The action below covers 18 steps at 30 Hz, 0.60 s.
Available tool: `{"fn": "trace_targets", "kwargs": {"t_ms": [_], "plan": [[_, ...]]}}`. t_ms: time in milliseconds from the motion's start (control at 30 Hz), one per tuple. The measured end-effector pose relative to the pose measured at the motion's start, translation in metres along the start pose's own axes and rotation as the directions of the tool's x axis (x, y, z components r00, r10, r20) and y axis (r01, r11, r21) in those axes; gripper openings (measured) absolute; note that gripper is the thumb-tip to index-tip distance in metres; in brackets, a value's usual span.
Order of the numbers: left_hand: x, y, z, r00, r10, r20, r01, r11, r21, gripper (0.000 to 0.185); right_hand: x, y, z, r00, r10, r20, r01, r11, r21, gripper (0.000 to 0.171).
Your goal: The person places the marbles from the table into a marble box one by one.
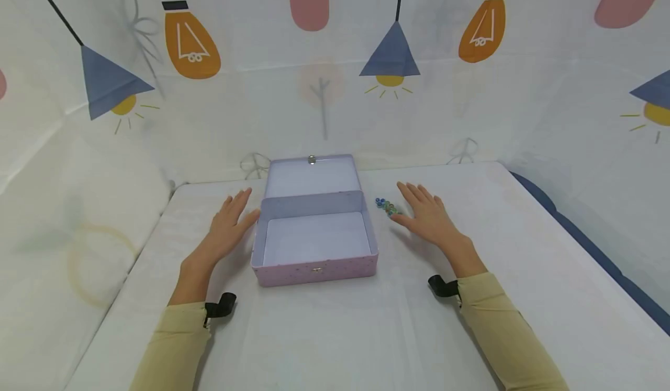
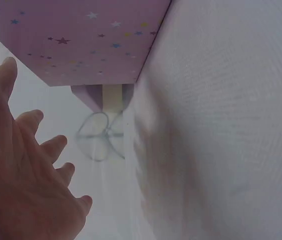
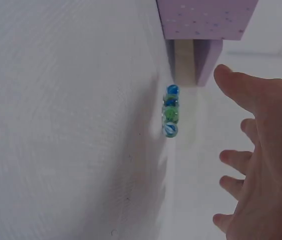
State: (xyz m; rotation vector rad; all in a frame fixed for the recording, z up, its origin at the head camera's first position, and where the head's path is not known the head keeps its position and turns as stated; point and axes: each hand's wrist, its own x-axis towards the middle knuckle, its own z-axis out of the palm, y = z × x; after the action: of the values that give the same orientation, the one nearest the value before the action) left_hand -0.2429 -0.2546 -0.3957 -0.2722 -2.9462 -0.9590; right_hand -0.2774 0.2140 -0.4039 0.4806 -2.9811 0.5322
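A pink box [image 1: 314, 263] with small stars stands open in the middle of the table, its lid [image 1: 312, 176] tipped back and its inside empty. My left hand [image 1: 230, 222] lies flat on the cloth just left of the box, fingers straight, thumb close to the box's wall [image 2: 91, 45]. My right hand [image 1: 426, 216] rests flat to the right of the box, fingers spread. A small cluster of blue and green marbles [image 1: 386, 206] lies between the box and my right thumb [image 3: 240, 87]; the marbles [image 3: 170, 111] sit apart from the hand.
A white cloth covers the table [image 1: 335, 333]. A patterned white sheet with lamps and bulbs forms walls behind and at both sides. The table's right edge [image 1: 576, 240] shows a dark blue border.
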Motion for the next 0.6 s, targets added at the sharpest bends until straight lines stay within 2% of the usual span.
{"fn": "trace_targets", "kwargs": {"t_ms": [233,600], "plan": [[-0.001,0.010,-0.002,1.000,0.016,0.015,-0.015,0.998,-0.062,0.072,0.005,0.001,0.004,0.999,-0.024,-0.033,0.025,1.000,0.008,0.083],[0.000,0.017,0.008,0.994,-0.022,0.104,0.037,0.988,-0.148,0.070,0.007,0.004,0.008,1.000,-0.001,0.004,0.001,1.000,0.027,0.081]]}}
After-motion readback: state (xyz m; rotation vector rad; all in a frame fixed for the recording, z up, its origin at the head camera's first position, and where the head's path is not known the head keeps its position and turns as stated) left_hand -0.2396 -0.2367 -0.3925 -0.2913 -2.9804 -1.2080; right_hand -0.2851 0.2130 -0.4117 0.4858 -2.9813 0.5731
